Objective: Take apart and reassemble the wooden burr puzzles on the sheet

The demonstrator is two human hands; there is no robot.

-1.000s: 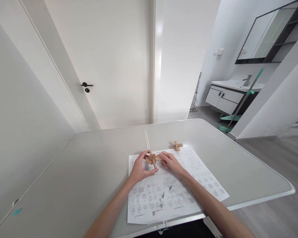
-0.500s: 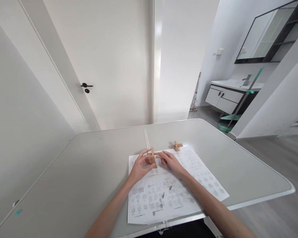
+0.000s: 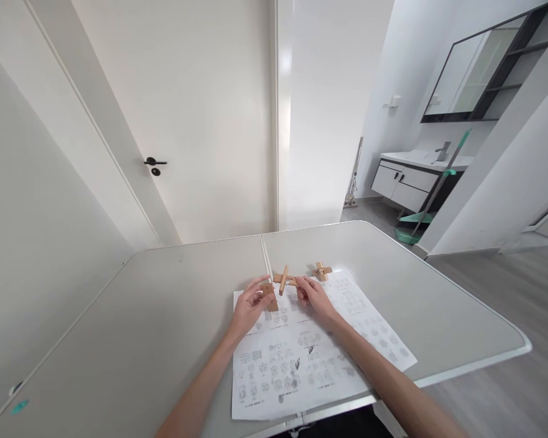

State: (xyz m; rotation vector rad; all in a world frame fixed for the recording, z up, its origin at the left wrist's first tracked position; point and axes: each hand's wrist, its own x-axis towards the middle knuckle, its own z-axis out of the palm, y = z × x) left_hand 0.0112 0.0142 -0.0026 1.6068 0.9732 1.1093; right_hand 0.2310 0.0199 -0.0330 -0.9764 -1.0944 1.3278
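Observation:
My left hand grips a flat brown wooden puzzle piece between thumb and fingers, over the upper left of a printed sheet. Close to its right, my right hand pinches the end of a wooden bar, part of a cross-shaped pair of wooden puzzle pieces; a round stick crosses the bar at a slant. The cross and the flat piece are apart. Beyond my right hand, another wooden puzzle cluster rests by the sheet's top edge.
The sheet with rows of small printed figures lies on a grey folding table with a centre seam. A teal spot marks its left side. Behind stand a white door, a washbasin cabinet and a green broom and dustpan.
The wooden pieces between my hands have come apart: the left hand has moved slightly left with the flat piece, while the right keeps the crossed sticks. The view has shifted slightly.

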